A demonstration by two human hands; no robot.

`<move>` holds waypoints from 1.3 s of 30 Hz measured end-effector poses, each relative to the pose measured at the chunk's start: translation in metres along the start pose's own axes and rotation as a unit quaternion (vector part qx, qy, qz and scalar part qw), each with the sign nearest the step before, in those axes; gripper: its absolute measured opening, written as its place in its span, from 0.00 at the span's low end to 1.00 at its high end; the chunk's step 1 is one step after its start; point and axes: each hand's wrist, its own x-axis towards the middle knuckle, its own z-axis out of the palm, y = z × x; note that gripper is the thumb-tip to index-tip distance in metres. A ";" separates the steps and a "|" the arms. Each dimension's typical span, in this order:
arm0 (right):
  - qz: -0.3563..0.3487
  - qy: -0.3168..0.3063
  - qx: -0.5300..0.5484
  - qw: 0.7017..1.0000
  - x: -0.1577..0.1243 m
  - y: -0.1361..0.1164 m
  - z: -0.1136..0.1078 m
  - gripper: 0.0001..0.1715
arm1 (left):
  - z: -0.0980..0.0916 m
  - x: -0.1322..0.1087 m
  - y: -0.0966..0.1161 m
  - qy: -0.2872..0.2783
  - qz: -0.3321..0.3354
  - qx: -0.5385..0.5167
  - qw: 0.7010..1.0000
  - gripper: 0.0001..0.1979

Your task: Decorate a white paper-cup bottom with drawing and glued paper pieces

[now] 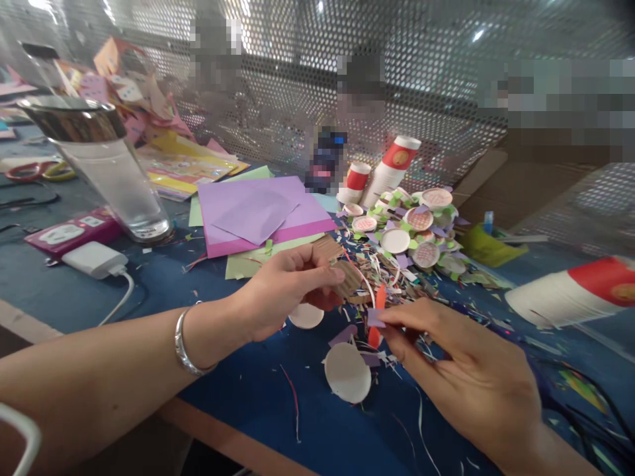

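Note:
My left hand (292,281) is closed on a small piece of corrugated cardboard (350,280), held between thumb and fingers. My right hand (456,363) pinches a little purple paper piece (376,318) between thumb and forefinger. Just behind that paper shows a bright orange object (381,296), whose kind I cannot make out. Below the hands lies a round white paper disc (347,372) with purple tabs at its edge. Another white disc (306,317) is partly hidden by my left hand. Beyond my right hand sits a pile of discs (395,240) with green and purple tabs.
Paper scraps litter the blue table (258,410). Purple sheets (307,198) lie at the back. A water bottle (114,178), a white charger (94,259) and a magenta power strip (74,231) stand left. Paper cups (550,297) lie right. A perforated metal screen (278,92) rises behind.

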 end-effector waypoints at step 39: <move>-0.146 -0.074 0.043 0.986 -0.012 0.012 -0.007 0.26 | 0.001 -0.005 0.001 -0.142 -0.112 -0.008 0.983 0.16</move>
